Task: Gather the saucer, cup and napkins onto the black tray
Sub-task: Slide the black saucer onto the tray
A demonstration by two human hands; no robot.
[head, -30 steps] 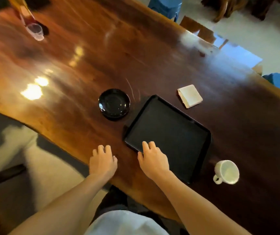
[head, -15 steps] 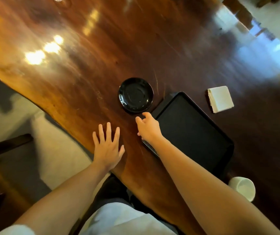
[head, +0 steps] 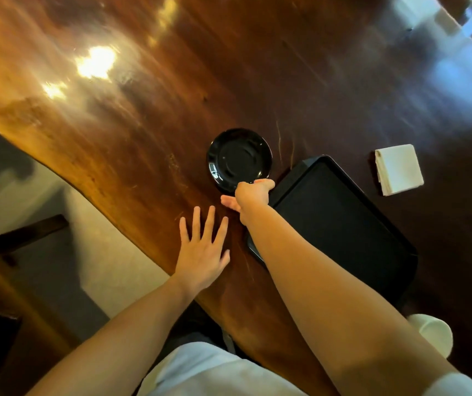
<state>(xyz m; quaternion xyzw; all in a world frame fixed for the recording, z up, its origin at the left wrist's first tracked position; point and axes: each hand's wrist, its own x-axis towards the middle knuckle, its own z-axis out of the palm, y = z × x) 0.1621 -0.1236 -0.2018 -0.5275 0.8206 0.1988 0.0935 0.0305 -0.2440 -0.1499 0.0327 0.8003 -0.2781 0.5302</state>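
The right hand (head: 250,195) has its fingers (head: 265,182) curled at the near rim of the saucer (head: 239,160), touching it; whether they grip it is hard to tell. The saucer is round, black and shiny, and lies on the brown worktop (head: 143,115) just beside the black tray (head: 337,224). The right arm reaches out over the tray's corner. The left hand (head: 202,252) lies flat with fingers spread wide. White folded napkins (head: 399,170) lie past the tray. The white cup (head: 435,332) is half hidden behind the arm.
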